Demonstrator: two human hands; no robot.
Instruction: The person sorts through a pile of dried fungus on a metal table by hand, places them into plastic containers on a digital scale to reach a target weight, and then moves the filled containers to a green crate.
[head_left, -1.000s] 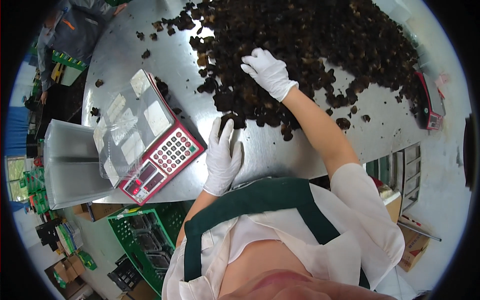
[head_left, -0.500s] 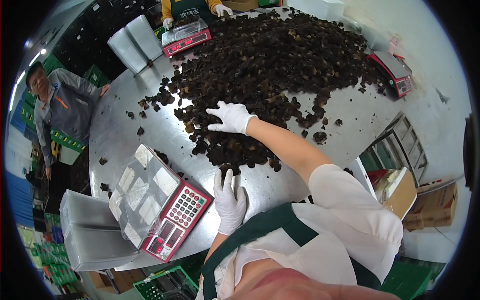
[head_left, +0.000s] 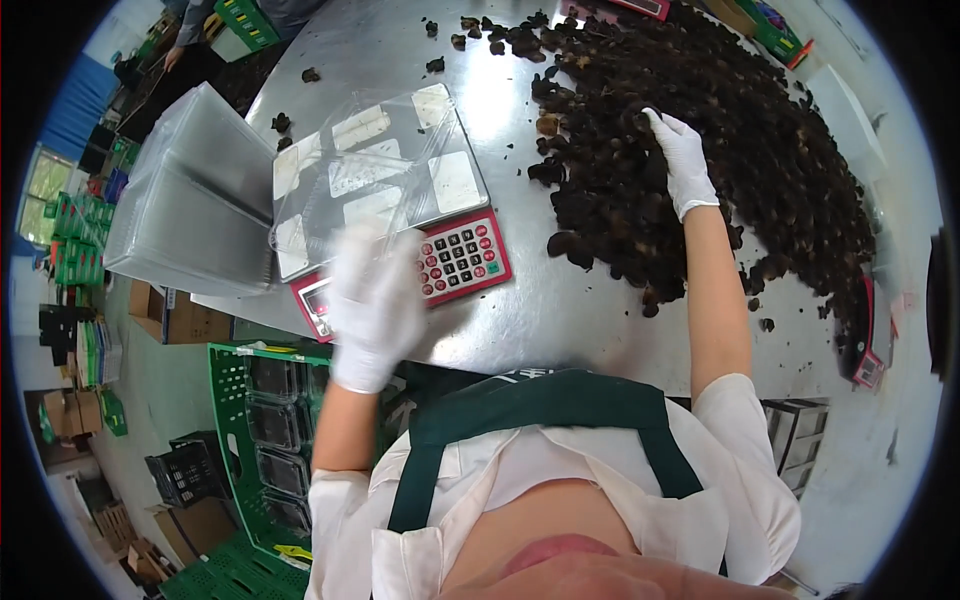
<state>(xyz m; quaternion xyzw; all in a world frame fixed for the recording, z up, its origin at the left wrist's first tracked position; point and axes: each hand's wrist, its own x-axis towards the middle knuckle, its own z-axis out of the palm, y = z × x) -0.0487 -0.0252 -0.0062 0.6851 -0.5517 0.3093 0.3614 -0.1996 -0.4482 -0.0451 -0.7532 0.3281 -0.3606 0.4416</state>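
My left hand [head_left: 376,300], white-gloved and smeared by motion, is over the front of a red electronic scale [head_left: 490,262], hiding part of its keypad and display. A clear plastic box [head_left: 365,165] rests on the scale's metal plate. To the right, my white-gloved right hand [head_left: 684,165] reaches onto a large pile of dark wood ear mushrooms [head_left: 620,210]. Its fingers are drawn together at the pile's surface, closed on a wood ear mushroom partly hidden by the glove.
Stacks of clear plastic boxes [head_left: 190,200] stand left of the scale. Below the table edge, a green crate [head_left: 225,425] holds several clear boxes. Loose mushroom bits lie on the metal table [head_left: 500,330]. A second red scale [head_left: 868,345] sits at the far right.
My view has turned left. My left hand has moved from the table beside the scale to over its front. My right hand has gone from spread fingers to drawn-together ones on the pile.
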